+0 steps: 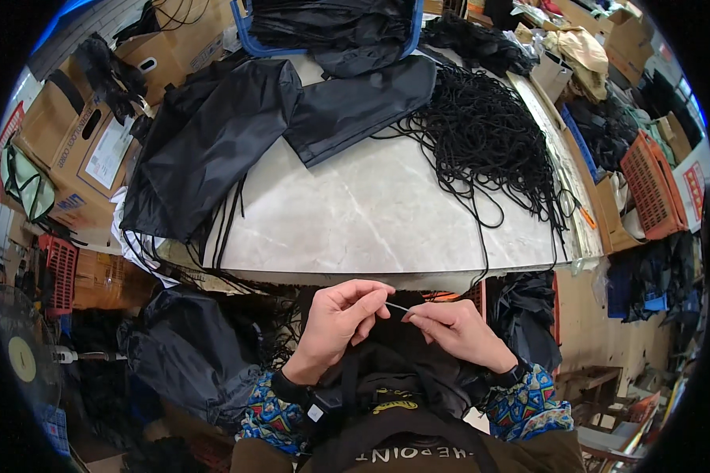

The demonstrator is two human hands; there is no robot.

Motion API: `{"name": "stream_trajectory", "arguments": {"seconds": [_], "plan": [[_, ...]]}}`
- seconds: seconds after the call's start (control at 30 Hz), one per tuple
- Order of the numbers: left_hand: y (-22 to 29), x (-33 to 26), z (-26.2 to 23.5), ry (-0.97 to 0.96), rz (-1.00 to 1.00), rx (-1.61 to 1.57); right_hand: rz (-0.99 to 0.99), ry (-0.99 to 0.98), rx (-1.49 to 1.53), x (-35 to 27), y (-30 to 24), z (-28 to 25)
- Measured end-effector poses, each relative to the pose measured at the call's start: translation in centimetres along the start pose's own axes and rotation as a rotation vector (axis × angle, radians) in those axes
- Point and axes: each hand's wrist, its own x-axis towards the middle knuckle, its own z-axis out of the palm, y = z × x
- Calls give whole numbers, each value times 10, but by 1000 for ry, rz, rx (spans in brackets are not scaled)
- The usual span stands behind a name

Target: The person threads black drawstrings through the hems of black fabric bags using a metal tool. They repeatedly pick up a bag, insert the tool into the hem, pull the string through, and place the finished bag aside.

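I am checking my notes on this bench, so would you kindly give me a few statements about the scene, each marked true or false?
1. The left hand and right hand hold a thin grey strand between them. True.
2. The tangled cords lie at the far left. False: the black cords are heaped on the right side of the table.
3. A blue bin holds black material. True.
4. The table's top is bright red. False: it is pale with lighter veins.
5. Colourful patterned sleeves show on both arms. True.
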Motion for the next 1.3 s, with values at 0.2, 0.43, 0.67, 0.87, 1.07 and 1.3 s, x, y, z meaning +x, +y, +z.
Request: {"name": "stream_trajectory", "arguments": {"seconds": [0.2,0.43,0.67,0.87,1.07,1.3], "plan": [[-16,24,3,160,250,321,-378,-58,-328,-21,-9,-3],[-10,38,28,193,219,-35,-27,256,54,-18,-17,-13],[-16,38,37,301,409,127,-157,392,13,2,-13,13],[-13,32,43,292,353,68,-262,471,-107,16,-11,20],[-12,19,23,53,484,600,46,295,232,21,1,-3],[-15,20,14,189,232,24,-52,352,800,8,9,32]]}}
